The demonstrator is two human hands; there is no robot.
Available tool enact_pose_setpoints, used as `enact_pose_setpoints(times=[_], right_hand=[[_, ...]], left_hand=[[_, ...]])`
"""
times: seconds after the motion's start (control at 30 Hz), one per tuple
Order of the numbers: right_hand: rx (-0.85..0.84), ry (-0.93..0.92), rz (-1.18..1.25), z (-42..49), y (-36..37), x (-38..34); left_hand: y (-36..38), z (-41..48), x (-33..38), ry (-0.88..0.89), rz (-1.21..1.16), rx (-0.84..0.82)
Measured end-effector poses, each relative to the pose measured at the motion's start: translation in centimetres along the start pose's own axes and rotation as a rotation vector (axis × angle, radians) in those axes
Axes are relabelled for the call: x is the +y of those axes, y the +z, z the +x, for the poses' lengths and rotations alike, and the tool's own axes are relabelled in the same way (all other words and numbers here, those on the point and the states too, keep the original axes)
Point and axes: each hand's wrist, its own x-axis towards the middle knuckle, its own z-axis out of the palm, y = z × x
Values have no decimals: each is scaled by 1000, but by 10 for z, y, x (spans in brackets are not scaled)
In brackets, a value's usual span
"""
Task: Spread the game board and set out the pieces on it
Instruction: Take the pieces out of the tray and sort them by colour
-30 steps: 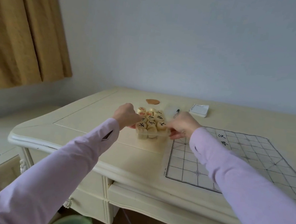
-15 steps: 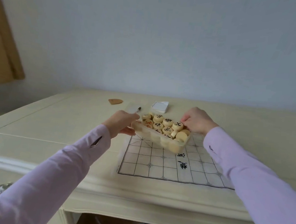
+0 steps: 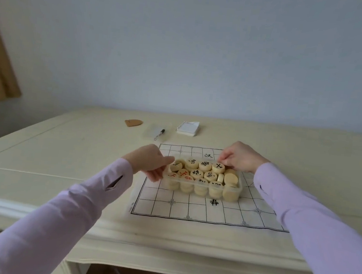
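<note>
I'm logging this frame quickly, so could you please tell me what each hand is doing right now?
Left hand: closed on the left end of the clear box of pieces.
Right hand: fingers pinched at the box's far right corner; whether on rim or piece cannot be told.

The middle rows of the game board (image 3: 190, 209) are covered by the clear box (image 3: 201, 187), and its far right corner is hidden behind the right sleeve (image 3: 313, 231). The lower pieces (image 3: 196, 173) are blurred through the plastic. The right hand (image 3: 241, 157) fingertips are perhaps pinching a piece, though contact cannot be made out
</note>
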Motion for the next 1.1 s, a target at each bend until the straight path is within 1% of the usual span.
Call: enact_pose_setpoints(times=[0.07, 0.1, 0.13, 0.2, 0.27, 0.33, 0.47, 0.6, 0.7, 0.77, 0.87, 0.93, 1.03, 1.1], right_hand=[[90, -7, 26, -1, -4, -4], [142, -13, 35, -2, -7, -7], [172, -21, 50, -2, -10, -11], [136, -28, 70, -3, -13, -17], [39, 3, 28, -6, -9, -20], [-1, 42, -35, -6, -3, -19], [47, 58, -76, -8, 3, -18], [50, 61, -142, -10, 5, -20], [46, 71, -134, -13, 3, -18], [48, 64, -116, -15, 2, -17], [53, 58, -124, -17, 4, -19], [81, 67, -121, -16, 7, -20], [138, 83, -140, -16, 13, -22], [144, 62, -150, -16, 17, -24]], left_hand=[[-3, 0, 5, 152, 169, 211], [-3, 2, 9, 251, 184, 290], [-3, 2, 14, 341, 163, 306], [-1, 4, 24, 469, 207, 218], [5, 10, 29, 487, 320, 115], [12, 14, 32, 465, 357, 89], [21, 17, 37, 409, 283, 106], [21, 12, 39, 393, 265, 39], [19, 9, 36, 434, 252, 23], [19, 8, 34, 478, 220, 46], [21, 5, 32, 632, 141, 125], [21, 4, 32, 705, 90, 148], [22, 4, 33, 719, 93, 157], [23, 5, 32, 705, 89, 155]])
